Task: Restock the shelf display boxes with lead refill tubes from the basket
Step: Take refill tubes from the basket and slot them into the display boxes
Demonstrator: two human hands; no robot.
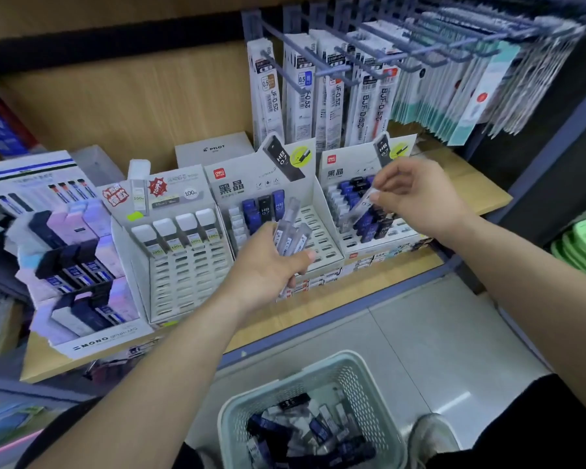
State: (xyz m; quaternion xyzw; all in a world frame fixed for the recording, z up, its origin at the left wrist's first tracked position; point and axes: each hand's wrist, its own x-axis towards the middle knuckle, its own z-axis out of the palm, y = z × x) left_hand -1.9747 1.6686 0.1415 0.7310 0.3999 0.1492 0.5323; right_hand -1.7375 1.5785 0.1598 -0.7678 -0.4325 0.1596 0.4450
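Our left hand (268, 269) grips several clear plastic lead tubes (290, 231); our right hand (416, 194), at two o'clock, pinches one clear tube (362, 202). Two white cardboard deli boxes (320, 228) read "HB 0.7".

We see bright, even indoor light with only faint, soft shadows. A white glare patch lies on the floor tiles (452, 402). Motion blur smears the right hand (416, 194) and the lead refill tube (362, 202) it pinches; the bundle of tubes (293, 231) gripped by the left hand (268, 265) looks soft. Wide-angle distortion bends the shelf edge (335, 313), and the hanging packs (487, 79) at the upper right blur.
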